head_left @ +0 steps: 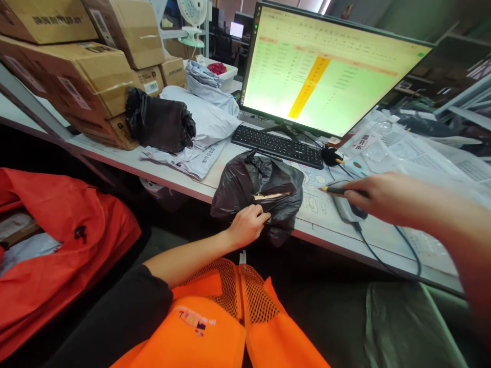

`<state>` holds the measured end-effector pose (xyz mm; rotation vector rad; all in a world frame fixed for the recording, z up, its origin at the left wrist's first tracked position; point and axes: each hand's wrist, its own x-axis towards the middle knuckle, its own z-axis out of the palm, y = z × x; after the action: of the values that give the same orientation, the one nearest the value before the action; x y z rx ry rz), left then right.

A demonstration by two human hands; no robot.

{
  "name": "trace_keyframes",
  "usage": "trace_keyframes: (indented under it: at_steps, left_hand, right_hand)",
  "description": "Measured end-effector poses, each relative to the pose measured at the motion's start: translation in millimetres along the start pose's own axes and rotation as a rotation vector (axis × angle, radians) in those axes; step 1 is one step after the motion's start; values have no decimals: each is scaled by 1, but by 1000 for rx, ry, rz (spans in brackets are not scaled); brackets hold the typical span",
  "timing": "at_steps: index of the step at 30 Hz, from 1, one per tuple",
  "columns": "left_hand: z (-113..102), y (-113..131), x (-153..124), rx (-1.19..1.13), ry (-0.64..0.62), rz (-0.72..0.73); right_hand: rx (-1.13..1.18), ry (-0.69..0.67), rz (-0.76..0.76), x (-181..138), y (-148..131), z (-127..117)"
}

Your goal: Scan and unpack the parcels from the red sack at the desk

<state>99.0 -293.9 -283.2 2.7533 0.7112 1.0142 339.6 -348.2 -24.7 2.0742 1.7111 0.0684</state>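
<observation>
A black plastic bag [233,184] lies crumpled at the desk's front edge, partly hanging over it. A slit in its top shows a strip of light brown content [270,196]. My left hand [249,225] is closed on the bag's near edge, below the slit. To the right of the bag, my right hand [378,194] grips a slim black tool [334,190] with a yellow pointed tip; its exact kind is unclear. The tip points left, apart from the bag. Under my right hand sits a grey corded device [345,209], partly hidden.
Behind the bag are a black keyboard [278,145] and a lit monitor [326,71]. Another black wrapped parcel [161,122] rests on white mailing bags [207,122]. Cardboard boxes [76,76] are stacked at left. A red sack [95,230] stands below. Clear plastic packaging [406,143] covers the right side.
</observation>
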Motion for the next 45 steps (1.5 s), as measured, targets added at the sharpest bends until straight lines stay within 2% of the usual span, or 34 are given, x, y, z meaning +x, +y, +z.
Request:
trace_keyframes:
  at_steps: [2, 5, 8, 10, 12, 16, 19, 22, 24, 26, 29, 31, 33, 35, 38, 42, 45]
  left_hand:
    - [-2, 2, 1, 4, -23, 17]
    - [-2, 2, 1, 25, -27, 40]
    - [0, 2, -1, 64, -32, 35]
    - [2, 1, -3, 84, -50, 28]
    - [4, 1, -5, 85, -78, 16]
    - [5, 1, -7, 59, -121, -28]
    - [2, 2, -6, 27, -128, -29]
    - [-3, 3, -4, 12, -124, -18]
    - [-5, 4, -3, 6, -125, -14]
    - [-6, 5, -2, 6, -129, -21]
    - [-7, 7, -2, 27, -147, -53]
    - [-9, 8, -1, 31, -173, -81]
    - [-14, 10, 0, 15, -203, -102]
    - [-24, 13, 4, -19, -213, -104]
    - [-43, 16, 18, -88, -145, -79]
    - [-59, 13, 47, -232, -24, -70]
    - [-53, 9, 59, -274, -95, -101]
  right_hand:
    - [91, 81, -104, -2, -7, 10]
    - [180, 167, -315, 9, -55, 20]
    - [114, 121, -384, 24, -106, 16]
    - [26, 51, -356, 28, -121, 7]
    - [-73, 7, -279, 22, -112, -2]
    - [-168, -37, -16, -3, -57, -11]
    - [-67, 56, -25, -13, -34, -3]
    - [75, 144, -232, -6, -48, 16]
    - [128, 143, -350, 4, -71, 25]
    - [113, 98, -383, 11, -94, 27]
    - [34, 7, -279, 7, -105, 18]
    - [-7, 7, -127, -2, -86, 9]
    - [-15, 61, 50, -8, -50, 8]
    - [16, 144, 166, -7, -12, 18]
    - [127, 296, 160, 8, 16, 60]
    - [238, 315, 175, 32, -7, 131]
    - [251, 286, 180, 43, -26, 160]
